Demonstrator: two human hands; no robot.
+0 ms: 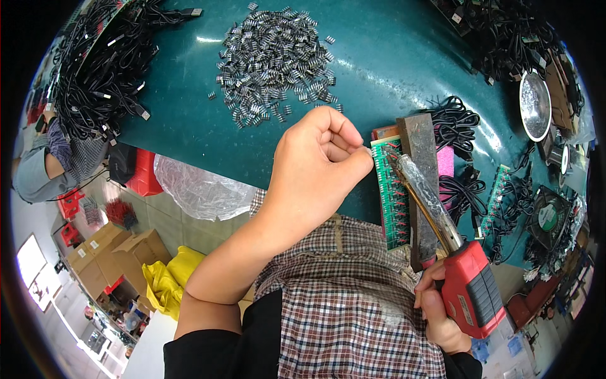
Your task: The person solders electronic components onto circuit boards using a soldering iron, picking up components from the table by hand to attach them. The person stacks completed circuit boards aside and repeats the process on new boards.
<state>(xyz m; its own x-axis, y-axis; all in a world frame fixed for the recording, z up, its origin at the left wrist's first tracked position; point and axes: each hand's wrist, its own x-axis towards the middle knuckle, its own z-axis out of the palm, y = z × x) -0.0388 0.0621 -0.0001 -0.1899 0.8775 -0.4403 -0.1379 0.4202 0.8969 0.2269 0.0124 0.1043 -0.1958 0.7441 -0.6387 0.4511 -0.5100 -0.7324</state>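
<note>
My left hand (322, 151) is curled closed, thumb and fingertips together beside the upper end of a green circuit board strip (383, 211). Whatever lies between those fingertips, if anything, is hidden. Thin red pieces run along the strip, which lies against a long dark bar (415, 148) at the table's near edge. In my right hand (444, 319) is a red and black soldering gun (468, 287). Its metal barrel slants up and left, the tip end close over the strip's upper part; contact cannot be made out.
A heap of small black parts with metal pins (271, 60) covers the table's far middle. Black USB cables (95, 76) pile at the left; coiled cables (454, 123), a pink sponge (445, 162), a metal bowl (535, 106) and a fan (546, 211) lie right. Another person's arm (39, 170) shows far left.
</note>
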